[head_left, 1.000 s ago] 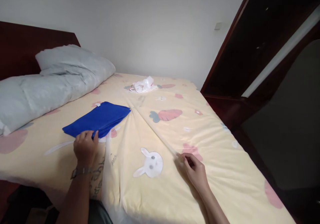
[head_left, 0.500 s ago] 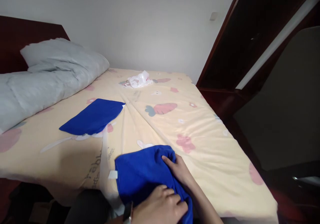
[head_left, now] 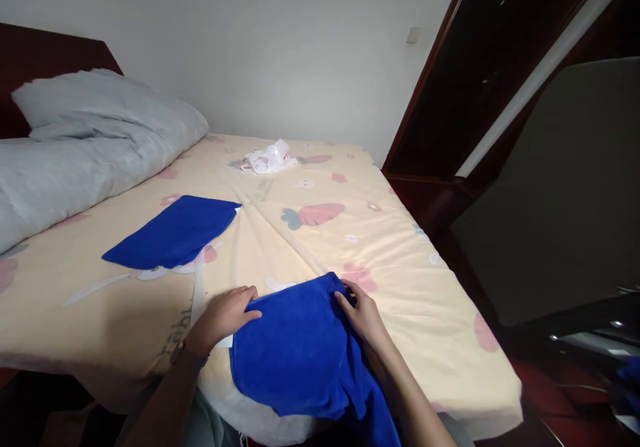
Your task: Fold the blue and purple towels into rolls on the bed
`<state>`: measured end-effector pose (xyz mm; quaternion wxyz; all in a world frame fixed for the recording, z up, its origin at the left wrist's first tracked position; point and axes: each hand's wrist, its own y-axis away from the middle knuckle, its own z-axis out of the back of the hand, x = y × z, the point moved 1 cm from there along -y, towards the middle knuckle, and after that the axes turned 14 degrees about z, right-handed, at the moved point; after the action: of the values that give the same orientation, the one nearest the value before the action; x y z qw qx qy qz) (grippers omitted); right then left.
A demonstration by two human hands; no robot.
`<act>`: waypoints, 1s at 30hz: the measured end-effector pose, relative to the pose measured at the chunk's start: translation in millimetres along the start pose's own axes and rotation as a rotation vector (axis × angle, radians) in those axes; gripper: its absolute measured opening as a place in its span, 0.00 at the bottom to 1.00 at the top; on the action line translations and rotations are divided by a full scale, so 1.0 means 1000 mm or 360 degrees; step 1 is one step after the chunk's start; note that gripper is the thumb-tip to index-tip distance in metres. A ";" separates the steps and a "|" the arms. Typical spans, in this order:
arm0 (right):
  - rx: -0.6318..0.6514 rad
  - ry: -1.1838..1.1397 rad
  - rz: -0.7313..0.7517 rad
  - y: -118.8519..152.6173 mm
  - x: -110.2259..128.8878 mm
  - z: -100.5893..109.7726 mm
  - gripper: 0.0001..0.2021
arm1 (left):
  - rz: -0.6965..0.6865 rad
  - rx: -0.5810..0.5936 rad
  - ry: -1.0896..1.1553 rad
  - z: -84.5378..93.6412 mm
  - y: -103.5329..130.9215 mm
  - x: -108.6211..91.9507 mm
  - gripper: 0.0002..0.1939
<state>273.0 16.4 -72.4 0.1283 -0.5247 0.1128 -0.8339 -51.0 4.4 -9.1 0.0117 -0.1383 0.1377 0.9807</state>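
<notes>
Two bare hands, left (head_left: 226, 317) and right (head_left: 361, 308), grip opposite far corners of a rumpled blue cloth (head_left: 295, 347) on the yellow patterned bed (head_left: 420, 314).

Left hand (head_left: 223, 319) is now holding near blue cloth (head_left: 295, 347) by its far left corner, no longer crossing rightward; cloth is lying flatter.

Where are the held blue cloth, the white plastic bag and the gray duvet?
Held blue cloth (head_left: 295, 340): head view, flat middle.
Plastic bag (head_left: 273, 158): head view, crumpled middle.
Duvet (head_left: 95, 164): head view, thick fold.
</notes>
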 end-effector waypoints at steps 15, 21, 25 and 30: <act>0.0030 -0.0312 0.0197 0.026 0.032 0.028 0.22 | -0.0228 -0.0581 0.0063 -0.036 0.023 0.022 0.17; -0.0020 -0.0308 0.0181 0.078 0.058 0.039 0.21 | -0.0352 -0.0846 0.0210 -0.064 0.037 0.038 0.20; 0.0038 -0.0197 0.0236 0.112 0.087 0.055 0.17 | -0.0398 -0.1022 0.0268 -0.054 0.064 0.033 0.19; 0.0337 0.0061 0.0389 0.147 0.139 0.096 0.12 | -0.0613 -0.1272 0.0317 -0.021 0.133 0.018 0.16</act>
<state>316.1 -173.3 39.1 0.2812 -0.4747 0.0896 -0.8292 -70.6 -130.1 1.7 0.1263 -0.2488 -0.2795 0.9187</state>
